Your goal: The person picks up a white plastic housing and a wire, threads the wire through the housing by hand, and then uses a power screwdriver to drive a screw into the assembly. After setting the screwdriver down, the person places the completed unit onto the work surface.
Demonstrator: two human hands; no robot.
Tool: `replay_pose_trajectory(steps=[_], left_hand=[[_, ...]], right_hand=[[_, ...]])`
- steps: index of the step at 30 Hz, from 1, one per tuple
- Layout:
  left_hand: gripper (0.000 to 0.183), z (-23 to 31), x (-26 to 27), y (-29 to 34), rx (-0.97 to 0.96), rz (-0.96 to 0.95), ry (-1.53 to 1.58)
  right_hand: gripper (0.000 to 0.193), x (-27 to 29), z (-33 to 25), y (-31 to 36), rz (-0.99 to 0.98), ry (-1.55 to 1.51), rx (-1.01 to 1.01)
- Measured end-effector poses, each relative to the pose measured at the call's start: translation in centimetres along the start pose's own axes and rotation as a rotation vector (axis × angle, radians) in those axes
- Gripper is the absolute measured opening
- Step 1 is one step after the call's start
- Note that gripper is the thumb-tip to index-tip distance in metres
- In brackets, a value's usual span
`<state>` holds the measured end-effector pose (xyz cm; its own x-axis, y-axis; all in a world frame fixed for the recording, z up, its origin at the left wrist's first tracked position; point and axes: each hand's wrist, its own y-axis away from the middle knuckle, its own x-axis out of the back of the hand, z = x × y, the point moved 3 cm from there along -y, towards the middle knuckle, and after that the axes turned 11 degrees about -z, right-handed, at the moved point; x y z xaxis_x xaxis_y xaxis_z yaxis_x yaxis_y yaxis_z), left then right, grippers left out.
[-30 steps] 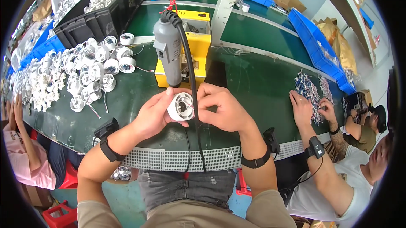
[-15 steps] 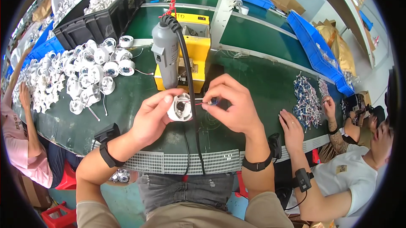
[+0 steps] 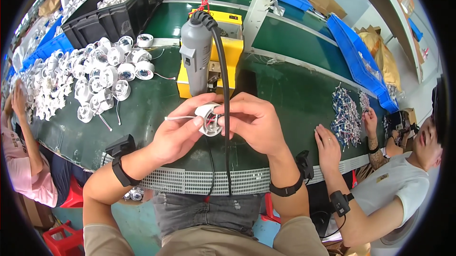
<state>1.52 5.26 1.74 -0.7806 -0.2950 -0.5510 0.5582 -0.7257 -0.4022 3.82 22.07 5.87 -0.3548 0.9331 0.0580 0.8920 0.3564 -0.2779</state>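
Note:
Between my two hands is a small round white plastic housing (image 3: 209, 125), its open side showing red wires inside. My left hand (image 3: 176, 133) grips it from the left with thumb and fingers; a white lead (image 3: 176, 117) sticks out over that hand. My right hand (image 3: 259, 124) is closed at the housing's right side, fingertips against it. Whether a small board is under those fingertips is hidden. A black cable (image 3: 226, 151) hangs down in front of the right fingertips. Just beyond my hands, a grey electric screwdriver (image 3: 195, 56) stands upright before a yellow box-shaped machine (image 3: 228, 66).
To the left lies a heap of white housings (image 3: 102, 73) with leads, behind it a black crate (image 3: 107, 23) of white parts. A pile of wired circuit boards (image 3: 346, 118) lies right, near a co-worker's hand (image 3: 327, 144). A blue tray (image 3: 354, 58) stands behind.
My right hand has brought the red-and-white wires and small board to the housing; the board is now out of sight. The housing has tilted, and a white lead now sticks out leftward.

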Motion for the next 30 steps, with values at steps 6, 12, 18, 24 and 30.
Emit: replay_pose_trajectory(steps=[6,12,18,24,30], left_hand=[[0.045,-0.1,0.0,0.0,0.034,0.015,0.014],[0.052,-0.2,-0.5,0.1,0.032,-0.043,0.047],[0.062,-0.3,-0.4,0.1,0.025,-0.107,-0.122],[0.055,-0.2,0.4,-0.2,0.24,0.09,-0.494],[0.04,-0.6,2.0,0.0,0.457,0.267,-0.413]], right_hand=[[0.02,-0.2,0.4,0.2,0.042,0.313,0.019],[0.03,-0.8,0.2,-0.2,0.063,0.531,0.28],[0.04,-0.4,1.1,-0.3,0.043,0.288,0.073],[0.031,0.0,1.3,-0.5,0.01,0.492,0.033],[0.055,-0.5,0.9,-2.4,0.37,0.478,0.151]])
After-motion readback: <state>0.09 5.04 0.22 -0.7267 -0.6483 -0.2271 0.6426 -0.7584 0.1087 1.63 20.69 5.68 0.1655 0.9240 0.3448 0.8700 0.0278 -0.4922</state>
